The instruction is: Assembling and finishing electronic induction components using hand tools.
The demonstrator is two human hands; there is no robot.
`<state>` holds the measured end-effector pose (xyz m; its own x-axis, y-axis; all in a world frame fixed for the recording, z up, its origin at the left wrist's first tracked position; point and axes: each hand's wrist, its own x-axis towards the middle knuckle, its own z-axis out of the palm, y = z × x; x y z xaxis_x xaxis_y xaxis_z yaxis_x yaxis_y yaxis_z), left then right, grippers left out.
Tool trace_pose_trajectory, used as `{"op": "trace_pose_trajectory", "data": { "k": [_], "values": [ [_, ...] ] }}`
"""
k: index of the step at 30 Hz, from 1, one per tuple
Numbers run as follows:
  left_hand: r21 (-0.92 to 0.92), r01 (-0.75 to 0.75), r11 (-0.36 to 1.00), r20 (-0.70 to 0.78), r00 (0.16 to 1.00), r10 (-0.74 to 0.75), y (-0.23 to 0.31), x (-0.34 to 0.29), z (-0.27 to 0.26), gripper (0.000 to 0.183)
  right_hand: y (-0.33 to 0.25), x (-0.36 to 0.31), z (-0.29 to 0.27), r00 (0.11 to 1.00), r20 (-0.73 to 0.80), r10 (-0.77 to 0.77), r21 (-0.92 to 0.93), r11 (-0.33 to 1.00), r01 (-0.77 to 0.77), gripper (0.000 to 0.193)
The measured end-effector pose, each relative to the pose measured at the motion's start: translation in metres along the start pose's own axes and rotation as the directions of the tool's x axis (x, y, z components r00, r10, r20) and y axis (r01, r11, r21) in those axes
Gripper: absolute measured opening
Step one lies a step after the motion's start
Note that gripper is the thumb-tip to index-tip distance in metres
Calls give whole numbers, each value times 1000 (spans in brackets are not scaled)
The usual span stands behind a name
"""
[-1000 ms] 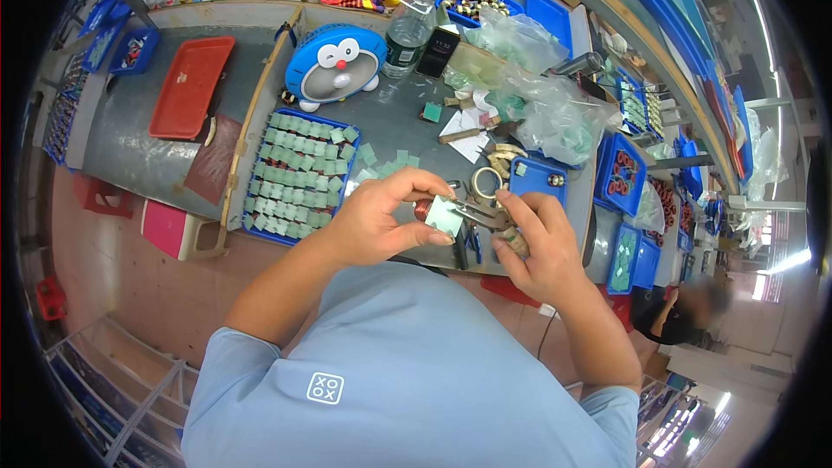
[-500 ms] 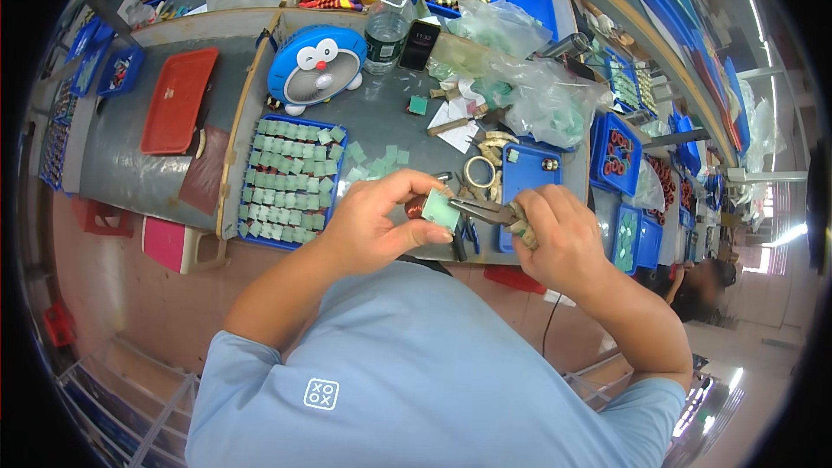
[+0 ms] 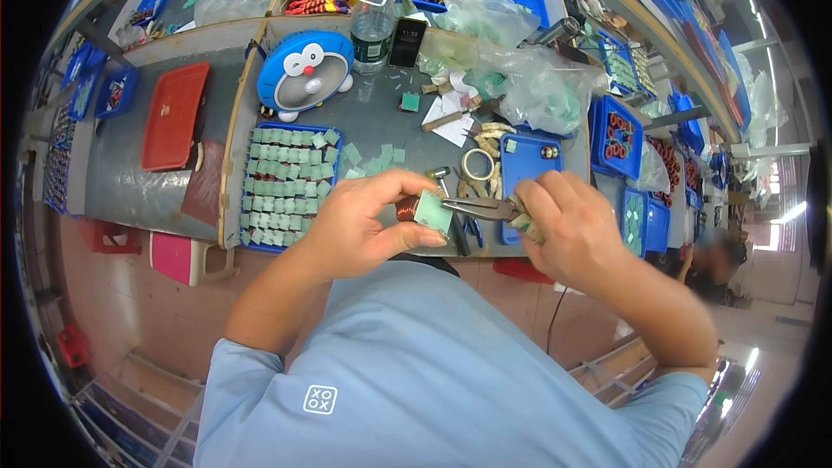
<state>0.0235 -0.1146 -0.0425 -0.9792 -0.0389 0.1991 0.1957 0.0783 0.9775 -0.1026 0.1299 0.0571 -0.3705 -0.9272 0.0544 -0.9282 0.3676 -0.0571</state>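
Observation:
Between the thumb and fingers of my left hand [image 3: 362,218] is a copper-wound coil [image 3: 406,207] with a square pale green board [image 3: 433,212] on its end. My right hand [image 3: 572,224] is closed around long-nose pliers [image 3: 485,207], whose handles have a wrapped, worn grip. The pliers' tips reach the upper right edge of the green board; whether they pinch anything there is too small to tell. Left of my hands stands a blue tray [image 3: 245,234] filled with rows of similar green-topped pieces. Loose green boards [image 3: 381,159] lie beside that tray.
A blue tray [image 3: 530,165] with a few small parts lies to the right, next to a tape roll [image 3: 477,165]. Farther back are a blue fan [image 3: 305,75], a water bottle [image 3: 371,35], a phone [image 3: 406,42] and plastic bags [image 3: 550,91]. A red tray [image 3: 175,117] is at left.
The pliers' tips have shifted slightly left and stay at the board's edge. My head view has moved a little, so the bench appears shifted. Both hands keep their hold.

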Motion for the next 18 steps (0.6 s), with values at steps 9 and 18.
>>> {"op": "trace_pose_trajectory", "data": {
  "k": [9,18],
  "values": [
    [8,-143,990,48,989,143,-1,5,8,43,-8,-28,29,985,78,152,465,869,-170,36],
    [-258,-72,964,-8,997,72,-15,14,24,44,-5,-49,62,911,174,373,928,249,-279,41]
  ]
}}
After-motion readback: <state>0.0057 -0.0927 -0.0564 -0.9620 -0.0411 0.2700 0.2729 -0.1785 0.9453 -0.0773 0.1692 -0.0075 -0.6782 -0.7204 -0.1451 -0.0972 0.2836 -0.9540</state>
